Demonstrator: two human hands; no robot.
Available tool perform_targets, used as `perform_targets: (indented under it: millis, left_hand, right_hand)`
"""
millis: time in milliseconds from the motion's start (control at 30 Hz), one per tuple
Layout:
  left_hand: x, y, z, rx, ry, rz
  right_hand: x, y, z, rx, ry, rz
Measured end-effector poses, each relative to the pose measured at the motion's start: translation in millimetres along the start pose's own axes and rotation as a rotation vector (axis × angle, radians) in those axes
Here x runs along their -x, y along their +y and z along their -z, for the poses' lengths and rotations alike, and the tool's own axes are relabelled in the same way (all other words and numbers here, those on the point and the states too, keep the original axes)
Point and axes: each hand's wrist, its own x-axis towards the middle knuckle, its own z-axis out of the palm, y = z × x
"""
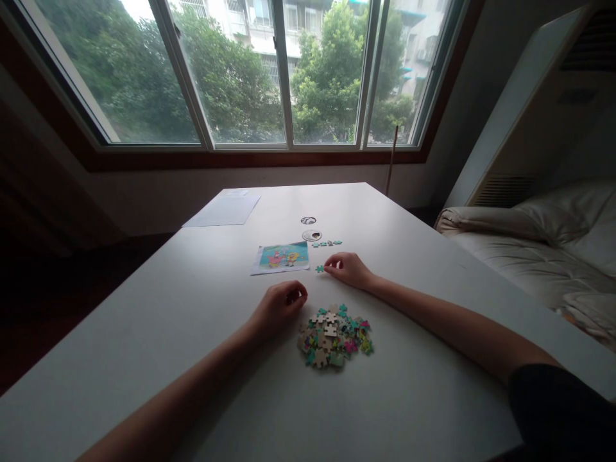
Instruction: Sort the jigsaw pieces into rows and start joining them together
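A heap of loose coloured puzzle pieces (334,336) lies on the white table (192,321) in front of me. My left hand (279,309) rests on the table just left of the heap, its fingers curled in; nothing shows inside them. My right hand (347,268) lies beyond the heap, fingertips pinched on a small teal puzzle piece (319,269) that sits on the tabletop. A picture card (282,257) with cartoon figures lies to the left of that piece. A short row of joined teal pieces (327,244) lies further back.
Two small round lids or dishes (310,235) sit behind the picture card. A white sheet (224,210) lies at the table's far left corner. A cream sofa (529,250) stands to the right, and a large window (269,70) fills the back wall.
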Motion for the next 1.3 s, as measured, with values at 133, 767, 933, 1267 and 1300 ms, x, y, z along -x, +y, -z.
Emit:
perform_targets:
  millis: [133,767,933,1267,1300]
  left_hand:
    - [0.1,0.4,0.5,0.012,-0.001,0.006]
    - [-1.0,5.3,3.4,0.008,-0.003,0.012]
    - [-0.7,5.3,4.0,0.005,-0.011,0.012]
    - [-0.2,4.7,3.1,0.011,-0.009,0.008]
    - [-0.2,5.3,3.4,0.011,-0.007,0.009]
  right_hand:
    - [-11.6,1.2,-7.1,0.025,-0.029,-0.037]
    - [-39.1,26.0,14.7,0.328,0.023,-0.126]
    - [-41.5,24.5,8.0,0.392,-0.049,-0.153]
    - [-17.6,-7.3,-2.9,0.421,-0.114,-0.188]
    - [-18.0,-10.5,-4.7,0.412,-0.123,-0.179]
